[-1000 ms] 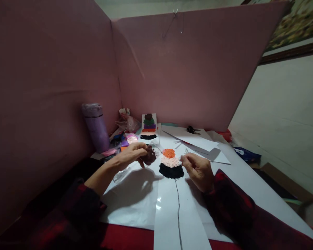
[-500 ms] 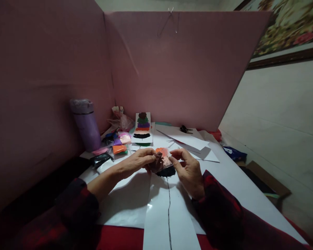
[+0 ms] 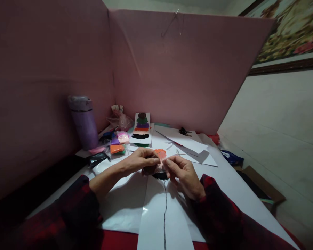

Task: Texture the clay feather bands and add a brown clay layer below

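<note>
My left hand [image 3: 138, 162] and my right hand [image 3: 181, 172] meet over a white paper strip [image 3: 164, 215] with a dark line drawn down it. Between their pinched fingertips is a small bag of dark brown clay [image 3: 150, 169]. Under the hands lies a layered clay shape, orange [image 3: 160, 152] on top, pale pink below, black [image 3: 160, 175] at the bottom. A thin tool [image 3: 177, 152] sticks up by my right fingers. Both hands are closed on the clay bag.
A purple flask [image 3: 83, 121] stands at the left by the pink partition [image 3: 172, 69]. Several clay packets [image 3: 117, 144] lie near it. A finished sample card [image 3: 141, 127] with stacked colours stands behind. Cut white paper [image 3: 190, 142], scissors [image 3: 184, 131], a cardboard box [image 3: 261, 185] at right.
My left hand brought the dark clay bag from the left to over the clay shape. My right hand moved in and pinched it too. The hands now cover most of the pink layer.
</note>
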Available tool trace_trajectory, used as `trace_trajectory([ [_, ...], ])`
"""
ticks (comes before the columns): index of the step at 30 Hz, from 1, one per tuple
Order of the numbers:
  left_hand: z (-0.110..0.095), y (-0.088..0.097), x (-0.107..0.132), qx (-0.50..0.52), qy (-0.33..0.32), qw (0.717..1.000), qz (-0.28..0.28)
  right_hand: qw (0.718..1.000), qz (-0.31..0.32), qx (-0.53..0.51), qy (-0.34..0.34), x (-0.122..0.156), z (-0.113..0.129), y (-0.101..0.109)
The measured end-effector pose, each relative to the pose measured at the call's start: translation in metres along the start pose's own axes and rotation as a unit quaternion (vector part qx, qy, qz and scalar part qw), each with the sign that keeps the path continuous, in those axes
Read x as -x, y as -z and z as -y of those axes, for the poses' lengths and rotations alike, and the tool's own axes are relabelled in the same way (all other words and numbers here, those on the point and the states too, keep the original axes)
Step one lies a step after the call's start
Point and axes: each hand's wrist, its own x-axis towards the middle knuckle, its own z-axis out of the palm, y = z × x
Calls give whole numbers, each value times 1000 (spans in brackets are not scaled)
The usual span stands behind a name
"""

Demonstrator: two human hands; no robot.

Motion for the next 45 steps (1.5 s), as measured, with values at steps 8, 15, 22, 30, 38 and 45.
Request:
trace_trajectory([
  [8,2,1,4,0,-2,1000,27,998,44,-40,-27,0,2,1],
  [15,6,0,4,2,1,999,47,997,76,6,-4,-2,-2,5],
  [22,5,-2,4,-18,1,999,48,997,72,14,-6,-1,-2,4],
  [30,2,-7,3,-104,-67,990,-68,997,44,48,32,0,1,2],
  [38,-2,-35,12,-279,-177,919,-216,960,-41,196,198,13,1,-8],
  [45,1,-38,9,-153,-128,969,-146,961,-23,209,180,15,-1,-10],
])
